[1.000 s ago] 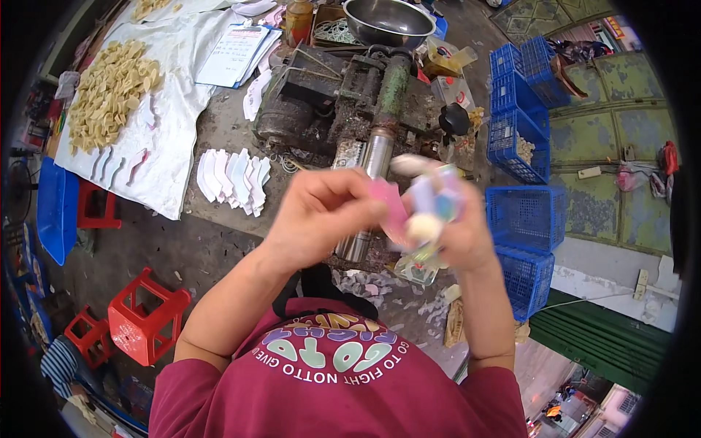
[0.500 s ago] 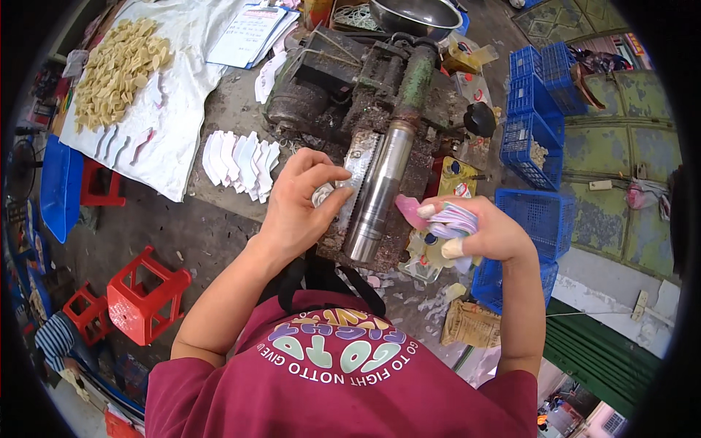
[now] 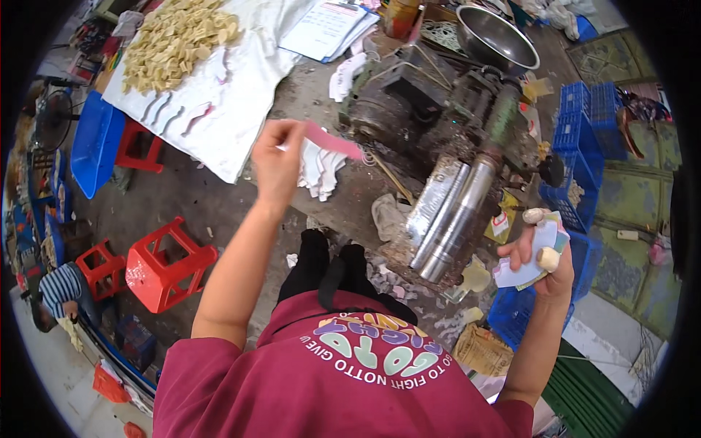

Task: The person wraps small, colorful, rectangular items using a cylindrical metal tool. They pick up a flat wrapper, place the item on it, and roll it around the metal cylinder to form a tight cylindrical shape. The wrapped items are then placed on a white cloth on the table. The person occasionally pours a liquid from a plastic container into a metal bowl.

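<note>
My left hand (image 3: pixel 274 165) pinches one end of a curved pink strip (image 3: pixel 330 141), held above a row of pale curved strips (image 3: pixel 317 172) on the bench. On the right side, my right hand (image 3: pixel 558 282) grips a stack of thin pale pieces (image 3: pixel 527 260) in white, yellow and green tones. Two of its fingertips wear cream-coloured covers. Between my hands stands a grimy machine (image 3: pixel 387 95) with a shiny metal roller (image 3: pixel 458 219) pointing toward me. A pale crumpled cloth (image 3: pixel 387 216) lies beside the roller.
Yellowish pieces (image 3: pixel 175 40) are heaped on a white sheet (image 3: pixel 248 80) at the far left, near a clipboard (image 3: pixel 319 31). A metal bowl (image 3: pixel 496 36) sits behind the machine. Blue crates (image 3: pixel 574 190) line the right; red stools (image 3: pixel 166 263) stand left, near a person in stripes (image 3: pixel 61 290).
My left hand has left the roller and swung left with a pink strip in it. My right hand has drawn away to the right with the stack. The view has shifted left.
</note>
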Available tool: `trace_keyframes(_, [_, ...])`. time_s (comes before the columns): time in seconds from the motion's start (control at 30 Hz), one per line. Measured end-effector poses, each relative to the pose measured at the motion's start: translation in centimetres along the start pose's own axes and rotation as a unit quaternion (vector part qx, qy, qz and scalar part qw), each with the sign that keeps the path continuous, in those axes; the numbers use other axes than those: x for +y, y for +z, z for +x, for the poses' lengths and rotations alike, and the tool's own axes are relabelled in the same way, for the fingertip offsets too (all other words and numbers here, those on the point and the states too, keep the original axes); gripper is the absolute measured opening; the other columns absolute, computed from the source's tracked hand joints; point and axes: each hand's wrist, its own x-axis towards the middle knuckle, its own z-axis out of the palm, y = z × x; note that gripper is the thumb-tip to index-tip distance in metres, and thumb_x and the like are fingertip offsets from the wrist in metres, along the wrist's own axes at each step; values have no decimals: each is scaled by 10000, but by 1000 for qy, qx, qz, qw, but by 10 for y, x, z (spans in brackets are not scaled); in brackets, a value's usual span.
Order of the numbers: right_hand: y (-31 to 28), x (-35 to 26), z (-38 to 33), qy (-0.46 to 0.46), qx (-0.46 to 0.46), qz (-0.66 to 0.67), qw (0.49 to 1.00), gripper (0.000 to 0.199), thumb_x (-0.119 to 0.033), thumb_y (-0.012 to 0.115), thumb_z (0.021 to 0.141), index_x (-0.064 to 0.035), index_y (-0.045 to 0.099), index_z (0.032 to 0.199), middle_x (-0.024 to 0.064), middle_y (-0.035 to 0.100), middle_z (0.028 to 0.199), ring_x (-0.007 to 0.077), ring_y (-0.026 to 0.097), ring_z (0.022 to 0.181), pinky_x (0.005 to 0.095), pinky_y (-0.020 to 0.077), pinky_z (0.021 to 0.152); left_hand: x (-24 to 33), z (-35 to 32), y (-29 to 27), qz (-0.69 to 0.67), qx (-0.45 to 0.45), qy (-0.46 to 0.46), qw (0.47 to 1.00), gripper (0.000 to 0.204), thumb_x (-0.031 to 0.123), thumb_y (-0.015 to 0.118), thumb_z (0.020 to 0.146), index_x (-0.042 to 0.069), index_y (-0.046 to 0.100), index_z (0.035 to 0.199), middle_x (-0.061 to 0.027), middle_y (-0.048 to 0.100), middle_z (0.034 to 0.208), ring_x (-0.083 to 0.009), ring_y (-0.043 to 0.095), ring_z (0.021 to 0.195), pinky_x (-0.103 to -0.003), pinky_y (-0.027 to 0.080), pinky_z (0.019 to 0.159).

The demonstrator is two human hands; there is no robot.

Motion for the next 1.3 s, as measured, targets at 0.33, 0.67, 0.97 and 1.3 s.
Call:
trace_keyframes(0.33, [37, 11, 14, 30, -14, 55, 998, 850, -180, 747, 630, 52, 379, 1360, 71, 535, 782, 193, 594, 710, 402, 505, 840, -112, 4, -76, 398, -165, 219, 875, 148, 55, 652, 743, 58, 643, 890, -99, 576, 910, -296, 567, 883, -421, 429, 762])
trace_keyframes(0.67, [92, 3, 24, 12, 35, -142, 989, 674, -41, 794, 662, -20, 507, 1272, 6, 584, 1089, 81, 542, 978, 253, 448, 866, 139, -57, 47, -192, -413, -88, 886, 114, 84, 698, 812, -14, 669, 863, -43, 659, 810, -108, 598, 759, -250, 465, 715])
trace_keyframes(0.97, [78, 3, 13, -12, -50, -27, 998, 730, -42, 805, 644, -3, 487, 1300, 29, 613, 1096, 86, 578, 967, 254, 482, 839, 166, -65, 76, -377, -495, -187, 760, 85, 65, 667, 874, -20, 665, 874, -51, 669, 775, -90, 621, 699, -232, 508, 642])
trace_keyframes(1.3, [-2, -19, -22, -1, -55, -105, 993, 604, -57, 718, 687, 43, 535, 1254, 150, 599, 1208, 160, 680, 796, 275, 545, 708, 143, -79, 85, -328, -395, -135, 847, 16, -2, 592, 875, 1, 608, 875, -30, 644, 851, -71, 609, 762, -229, 506, 695])
